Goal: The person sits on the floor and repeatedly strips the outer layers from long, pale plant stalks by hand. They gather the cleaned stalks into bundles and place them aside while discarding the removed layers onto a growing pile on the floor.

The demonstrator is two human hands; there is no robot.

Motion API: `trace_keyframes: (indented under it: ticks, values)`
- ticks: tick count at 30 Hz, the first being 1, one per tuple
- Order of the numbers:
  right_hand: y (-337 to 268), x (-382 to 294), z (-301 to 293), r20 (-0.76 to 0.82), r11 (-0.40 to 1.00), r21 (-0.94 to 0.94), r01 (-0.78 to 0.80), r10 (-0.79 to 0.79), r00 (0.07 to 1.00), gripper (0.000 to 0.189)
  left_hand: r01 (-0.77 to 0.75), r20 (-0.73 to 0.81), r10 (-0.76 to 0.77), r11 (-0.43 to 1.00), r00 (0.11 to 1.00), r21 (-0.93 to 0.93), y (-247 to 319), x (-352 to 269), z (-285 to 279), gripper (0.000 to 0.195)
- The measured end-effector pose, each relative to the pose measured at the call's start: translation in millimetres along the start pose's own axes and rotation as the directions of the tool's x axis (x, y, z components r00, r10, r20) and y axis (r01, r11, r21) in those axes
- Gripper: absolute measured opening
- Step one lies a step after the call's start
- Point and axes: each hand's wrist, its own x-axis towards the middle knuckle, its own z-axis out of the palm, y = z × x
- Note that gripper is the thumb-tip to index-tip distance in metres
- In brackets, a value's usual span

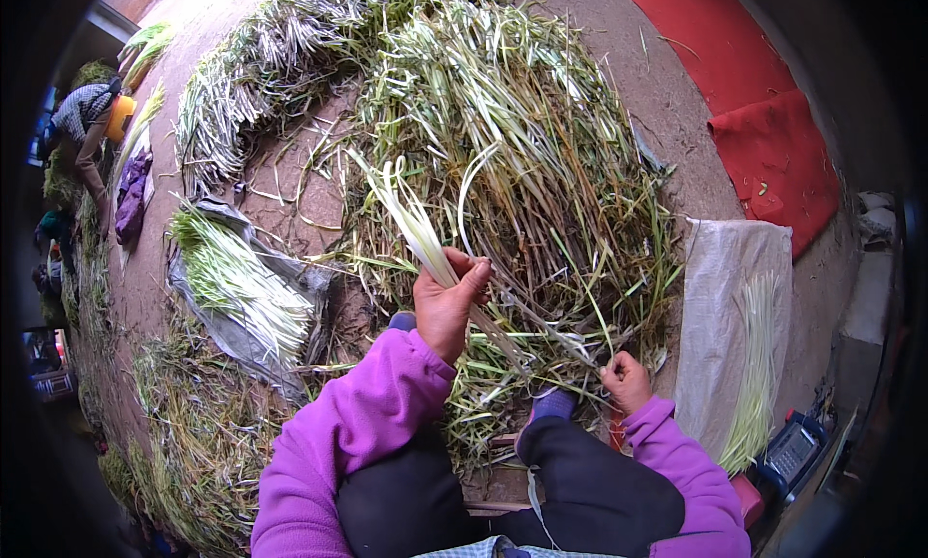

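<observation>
My left hand (448,301) is closed around a small bunch of pale, peeled-looking leafy vegetable stalks (415,228), whose looped white ends point up and away from me. One thin stalk (466,188) curves up from beside the thumb. Lower and to the right, my right hand (627,382) pinches the end of a thin stalk or leaf strip (562,335) that stretches toward the left hand. Beneath both hands spreads a large heap of long, untrimmed stalks (500,145), green at the tips and brownish along their lengths. Loose green and white leaf scraps (482,406) lie around my feet.
Cleaned stalks (243,282) rest on a grey plastic sheet (312,275) at left. More lie along a white woven sack (714,319) at right, near a radio-like device (790,453). Red cloth (776,145) covers floor beyond. A person (83,119) bends at far left.
</observation>
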Motion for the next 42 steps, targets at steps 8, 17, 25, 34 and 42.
trace_keyframes:
  ticks: [8, 17, 25, 34, 42]
  values:
    - [44.8, -5.7, -19.3, -0.121, 0.953, -0.3, 0.031, -0.071, 0.99, 0.018, 0.034, 0.017, -0.034, 0.999, 0.999, -0.008, 0.3, -1.2, -2.1, 0.019]
    - [114.9, -15.7, -62.9, -0.011, 0.761, -0.645, -0.071, 0.084, 0.996, 0.022, 0.205, 0.144, -0.185, 0.969, 0.972, -0.139, 14.6, 9.5, -24.6, 0.04]
    - [-76.2, 57.1, -25.9, 0.118, 0.737, -0.548, 0.396, -0.4, 0.909, 0.025, 0.671, 0.524, -0.471, 0.68, 0.709, -0.296, 45.4, 2.1, -37.7, 0.024]
    - [-146.8, 184.9, 32.2, 0.046, 0.756, -0.458, 0.469, -0.506, 0.861, 0.015, -0.066, 0.504, 0.425, 0.809, 0.752, -0.584, 137.4, -23.3, -53.3, 0.023]
    - [-150.3, 177.9, 62.0, -0.026, 0.545, -0.828, 0.13, -0.269, 0.963, 0.035, 0.335, 0.154, -0.299, 0.805, 0.942, -0.49, 61.1, 11.5, -72.2, 0.017]
